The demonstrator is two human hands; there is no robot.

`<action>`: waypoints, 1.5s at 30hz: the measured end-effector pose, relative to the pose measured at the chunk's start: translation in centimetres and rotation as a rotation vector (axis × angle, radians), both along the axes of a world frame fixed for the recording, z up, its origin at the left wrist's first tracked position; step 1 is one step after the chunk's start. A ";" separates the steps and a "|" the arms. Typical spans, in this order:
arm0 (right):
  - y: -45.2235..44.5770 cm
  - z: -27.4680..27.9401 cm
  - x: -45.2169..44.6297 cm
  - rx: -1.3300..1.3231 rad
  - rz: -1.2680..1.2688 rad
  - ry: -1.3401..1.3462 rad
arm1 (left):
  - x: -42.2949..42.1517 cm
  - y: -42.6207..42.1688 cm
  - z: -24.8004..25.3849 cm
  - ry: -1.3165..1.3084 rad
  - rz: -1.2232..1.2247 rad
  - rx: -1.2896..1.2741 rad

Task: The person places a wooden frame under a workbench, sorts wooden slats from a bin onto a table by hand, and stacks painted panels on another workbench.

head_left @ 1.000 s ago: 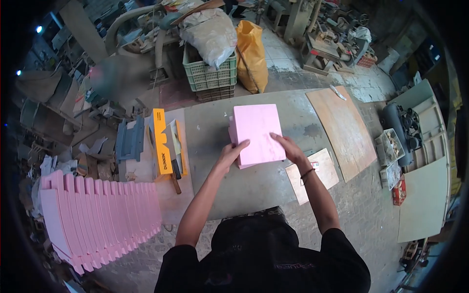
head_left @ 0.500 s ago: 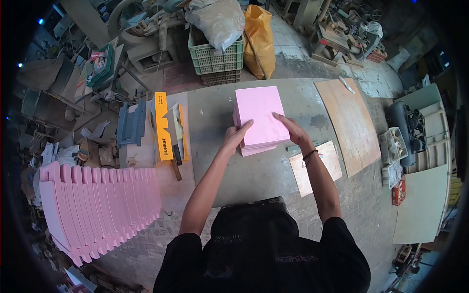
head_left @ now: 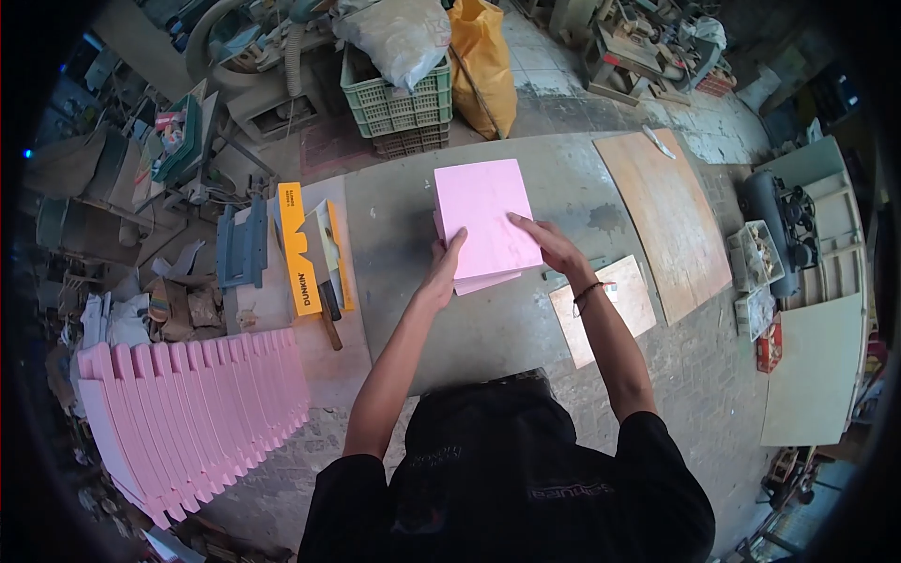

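Observation:
A stack of pink rectangular boards (head_left: 483,211) is between my two hands over the middle of the grey table. My left hand (head_left: 445,268) clasps its left side near the lower corner, thumb on the top face and fingers down the side. On the opposite side, my right hand (head_left: 550,246) holds the right edge in the same way. The top board hides most of those below; one lower layer pokes out at the bottom edge, slightly out of line. Whether the stack touches the table I cannot tell.
Left of the stack lie a yellow Dunkin' box (head_left: 298,253), a wooden-handled tool (head_left: 330,328) and blue-grey parts (head_left: 242,242). A long row of pink pieces (head_left: 197,413) stands at lower left. Wooden boards (head_left: 662,220) lie on the right; crates (head_left: 399,103) stand beyond the table.
The whole view has shifted slightly. Both hands keep hold of the stack, and its lower layers stick out less at the left and bottom than before.

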State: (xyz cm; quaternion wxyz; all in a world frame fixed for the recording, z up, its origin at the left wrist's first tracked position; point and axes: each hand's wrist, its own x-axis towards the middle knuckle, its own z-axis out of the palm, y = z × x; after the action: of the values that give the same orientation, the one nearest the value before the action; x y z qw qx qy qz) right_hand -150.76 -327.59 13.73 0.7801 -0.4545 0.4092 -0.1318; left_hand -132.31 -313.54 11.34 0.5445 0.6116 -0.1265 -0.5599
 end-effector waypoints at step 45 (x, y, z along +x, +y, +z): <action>-2.4 -10.1 -3.2 -0.178 -0.477 -0.191 | 3.8 -0.9 -5.9 0.097 0.433 -0.201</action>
State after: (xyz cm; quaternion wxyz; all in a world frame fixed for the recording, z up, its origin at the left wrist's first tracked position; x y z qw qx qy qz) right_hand -153.92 -329.96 3.63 0.7190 -0.3974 0.4162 -0.3897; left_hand -128.55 -314.39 5.41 0.7153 0.5396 -0.0215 -0.4435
